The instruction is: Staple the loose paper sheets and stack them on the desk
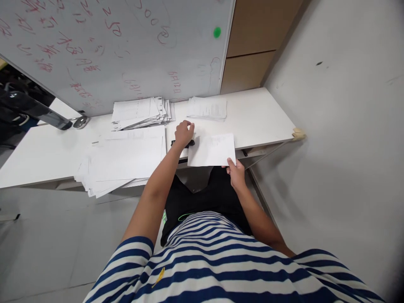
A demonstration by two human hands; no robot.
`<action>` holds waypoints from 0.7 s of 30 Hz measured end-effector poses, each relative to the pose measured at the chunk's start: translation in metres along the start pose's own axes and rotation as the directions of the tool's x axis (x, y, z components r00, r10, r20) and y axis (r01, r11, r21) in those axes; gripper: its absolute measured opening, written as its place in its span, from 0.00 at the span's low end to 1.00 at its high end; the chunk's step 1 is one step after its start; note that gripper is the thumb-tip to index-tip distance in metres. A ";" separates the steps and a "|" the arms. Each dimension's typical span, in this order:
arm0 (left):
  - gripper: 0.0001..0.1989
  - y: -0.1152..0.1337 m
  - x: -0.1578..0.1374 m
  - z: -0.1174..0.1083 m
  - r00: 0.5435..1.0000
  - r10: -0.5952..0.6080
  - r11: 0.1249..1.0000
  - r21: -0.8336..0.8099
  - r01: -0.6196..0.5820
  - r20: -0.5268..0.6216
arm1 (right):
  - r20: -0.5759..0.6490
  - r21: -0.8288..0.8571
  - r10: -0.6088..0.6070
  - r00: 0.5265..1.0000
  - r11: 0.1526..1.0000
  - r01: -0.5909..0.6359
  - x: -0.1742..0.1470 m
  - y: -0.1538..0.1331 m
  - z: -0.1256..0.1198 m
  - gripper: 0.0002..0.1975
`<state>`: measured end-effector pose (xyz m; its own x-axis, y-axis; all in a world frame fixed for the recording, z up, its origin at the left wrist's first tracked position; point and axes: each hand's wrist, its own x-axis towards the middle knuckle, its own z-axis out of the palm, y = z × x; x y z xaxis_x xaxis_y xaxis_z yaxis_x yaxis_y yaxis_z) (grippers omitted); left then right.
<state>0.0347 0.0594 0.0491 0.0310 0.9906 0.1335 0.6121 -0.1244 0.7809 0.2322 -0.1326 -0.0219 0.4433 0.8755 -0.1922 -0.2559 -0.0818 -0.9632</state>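
My right hand grips the lower right corner of a white sheet of paper, thumb on top. The sheet extends over the desk's front edge, and faint print shows near its top. My left hand is closed with its fingers curled, just left of the sheet. Whatever its fingertips may hold is hidden or too small to name. Beneath that hand and wrist lies a black object, mostly covered, its kind unclear. A small stack of printed sheets sits behind the held paper.
Thick paper piles and large loose sheets cover the left part of the white desk, some overhanging its front. A whiteboard stands behind. A dark bottle is at far left, and a wall rises on the right.
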 end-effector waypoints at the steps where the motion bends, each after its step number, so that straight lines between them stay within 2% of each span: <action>1: 0.10 -0.001 -0.001 0.005 1.000 0.002 0.999 0.044 -0.002 -0.006 | -0.003 0.001 0.000 1.000 1.000 0.000 0.000 0.001 0.000 0.21; 4: 0.10 -0.009 -0.007 0.021 0.997 0.023 0.990 0.137 -0.014 -0.067 | -0.004 -0.024 0.011 1.000 1.000 -0.011 -0.002 0.008 -0.001 0.21; 6: 0.11 -0.014 -0.009 0.032 0.993 0.068 0.989 0.140 -0.054 -0.099 | -0.006 -0.052 0.011 1.000 0.999 -0.011 -0.005 0.016 -0.002 0.21; 8: 0.13 -0.018 -0.008 0.038 0.992 0.093 0.990 0.113 -0.083 -0.082 | -0.004 -0.070 0.007 1.000 0.997 -0.007 -0.009 0.025 -0.003 0.21; 10: 0.14 -0.019 -0.006 0.039 0.997 0.065 0.993 0.097 -0.060 -0.048 | -0.007 -0.081 0.012 1.000 0.997 -0.013 -0.013 0.032 -0.003 0.21; 14: 0.16 -0.011 -0.005 0.022 0.997 0.036 0.999 0.028 -0.034 -0.075 | -0.014 -0.082 0.032 0.999 0.996 -0.033 -0.018 0.035 -0.004 0.22; 18: 0.18 -0.008 -0.015 -0.003 0.966 0.045 0.980 -0.177 -0.093 -0.256 | -0.026 -0.060 0.012 1.000 0.998 -0.013 -0.014 0.031 -0.004 0.22; 21: 0.20 -0.020 -0.028 -0.016 0.957 0.053 0.984 -0.149 -0.100 -0.286 | -0.029 -0.075 -0.004 1.000 0.997 0.002 -0.010 0.029 -0.005 0.21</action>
<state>0.0091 0.0331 0.0396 -0.1637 0.9246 0.3439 0.4810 -0.2295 0.8461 0.2249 -0.1464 -0.0487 0.4693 0.8616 -0.1935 -0.1899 -0.1155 -0.9750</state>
